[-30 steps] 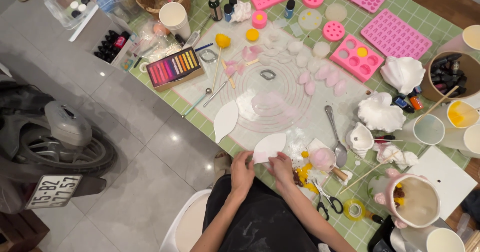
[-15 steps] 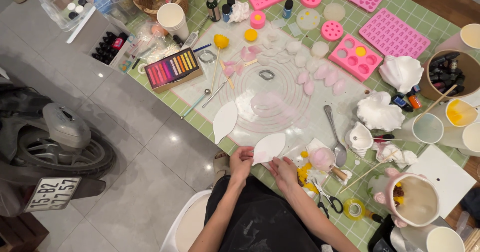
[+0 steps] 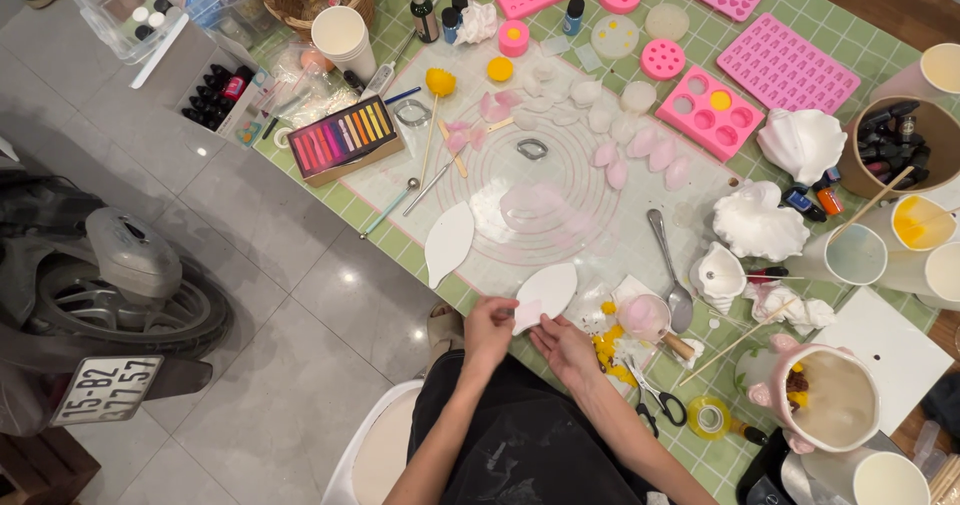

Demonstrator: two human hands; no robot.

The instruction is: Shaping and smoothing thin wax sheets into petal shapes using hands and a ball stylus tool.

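Near the lower right of the frame, a pink pig-shaped pot (image 3: 822,397) holds pale liquid; a brown tub (image 3: 905,145) at the right edge holds small bottles. Low in the centre, a white leaf-shaped piece (image 3: 546,293) lies on the mat's edge, left hand (image 3: 488,331) pinching its lower tip, right hand (image 3: 563,348) just below, fingers loosely apart.

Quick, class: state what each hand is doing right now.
Left hand: pinching the edge of the white leaf-shaped piece.
Right hand: open, fingers under the same piece.
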